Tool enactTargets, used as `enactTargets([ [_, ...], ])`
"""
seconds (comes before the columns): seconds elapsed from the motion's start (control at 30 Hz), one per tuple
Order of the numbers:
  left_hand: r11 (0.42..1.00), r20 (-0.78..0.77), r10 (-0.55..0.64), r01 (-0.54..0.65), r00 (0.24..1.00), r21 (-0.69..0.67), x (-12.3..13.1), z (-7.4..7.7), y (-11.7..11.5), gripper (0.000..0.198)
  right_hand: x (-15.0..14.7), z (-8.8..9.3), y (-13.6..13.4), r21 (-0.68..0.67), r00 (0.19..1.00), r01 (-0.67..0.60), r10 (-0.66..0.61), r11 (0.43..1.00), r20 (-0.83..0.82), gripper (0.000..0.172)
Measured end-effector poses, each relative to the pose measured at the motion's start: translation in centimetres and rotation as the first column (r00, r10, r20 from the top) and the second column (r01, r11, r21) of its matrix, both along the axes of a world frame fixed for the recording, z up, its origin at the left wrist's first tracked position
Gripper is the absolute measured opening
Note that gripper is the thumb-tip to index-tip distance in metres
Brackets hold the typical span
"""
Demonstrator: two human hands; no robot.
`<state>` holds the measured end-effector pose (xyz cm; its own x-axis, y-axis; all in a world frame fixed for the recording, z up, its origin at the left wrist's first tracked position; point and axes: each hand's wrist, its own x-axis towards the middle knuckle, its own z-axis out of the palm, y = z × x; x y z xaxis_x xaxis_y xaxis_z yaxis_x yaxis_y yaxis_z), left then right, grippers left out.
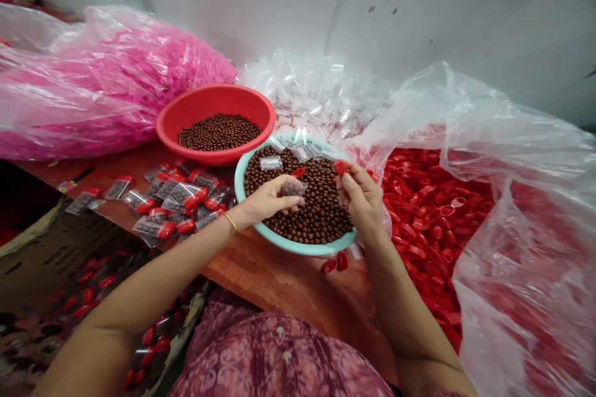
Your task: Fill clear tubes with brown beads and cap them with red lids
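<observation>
Over a light-green basin [298, 248] full of brown balls [321, 211], my left hand [270, 200] is closed on a small clear plastic container [295, 187]. What is inside it is hard to make out. Between the thumb and fingers of my right hand [362, 198] is a red plastic cap [341, 167], held above the basin's right side. A red scoop-like piece [298, 172] lies on the balls just beyond my left hand. Several empty clear containers [271, 163] rest on the far side of the balls.
Filled red-capped containers [174, 192] lie left on the table [261, 270], with more in a cardboard box [32, 236] below. A red basin [167, 130] stands behind. Bags of pink pieces [139, 74] and red caps [423, 223] flank a clear-container heap [321, 93].
</observation>
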<state>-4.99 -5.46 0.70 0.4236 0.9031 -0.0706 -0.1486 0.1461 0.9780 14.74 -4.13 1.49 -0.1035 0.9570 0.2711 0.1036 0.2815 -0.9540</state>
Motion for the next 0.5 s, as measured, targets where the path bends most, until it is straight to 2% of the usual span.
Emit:
enactTargets([
  [0.03, 1.000, -0.008, 0.016, -0.016, 1.000, 0.020, 0.1, 0.0, 0.0, 0.032, -0.3, 0.6, -0.4, -0.113, 0.993, -0.061, 0.049, 0.992, -0.105, 0.027],
  [0.1, 0.998, -0.021, 0.046, -0.045, 0.999, 0.050, 0.2, 0.0, -0.1, 0.029, -1.0, 1.6, -0.9, -0.295, 0.951, -0.209, 0.123, 0.932, -0.284, 0.024],
  [0.17, 0.996, -0.038, 0.061, -0.058, 0.997, 0.069, 0.3, 0.1, -0.2, 0.027, -1.5, 2.2, -1.1, -0.400, 0.905, -0.338, 0.178, 0.852, -0.386, 0.023],
  [0.23, 0.995, -0.060, 0.052, -0.047, 0.997, 0.090, 0.3, 0.1, -0.4, 0.026, -2.0, 2.1, -1.1, -0.437, 0.883, -0.385, 0.187, 0.813, -0.430, 0.023],
  [0.3, 0.992, -0.086, 0.038, -0.028, 0.996, 0.120, 0.2, 0.2, -0.6, 0.026, -2.4, 1.6, -1.1, -0.436, 0.889, -0.378, 0.188, 0.817, -0.418, 0.026],
  [0.37, 0.988, -0.128, 0.036, -0.016, 0.991, 0.152, 0.1, 0.2, -0.8, 0.024, -2.7, 0.9, -1.2, -0.399, 0.915, -0.337, 0.197, 0.853, -0.352, 0.031],
  [0.5, 0.976, -0.246, 0.101, -0.049, 0.964, 0.210, 0.1, -0.1, -0.9, 0.024, -3.0, -0.2, -1.5, -0.221, 0.976, -0.217, 0.212, 0.951, -0.045, 0.036],
])
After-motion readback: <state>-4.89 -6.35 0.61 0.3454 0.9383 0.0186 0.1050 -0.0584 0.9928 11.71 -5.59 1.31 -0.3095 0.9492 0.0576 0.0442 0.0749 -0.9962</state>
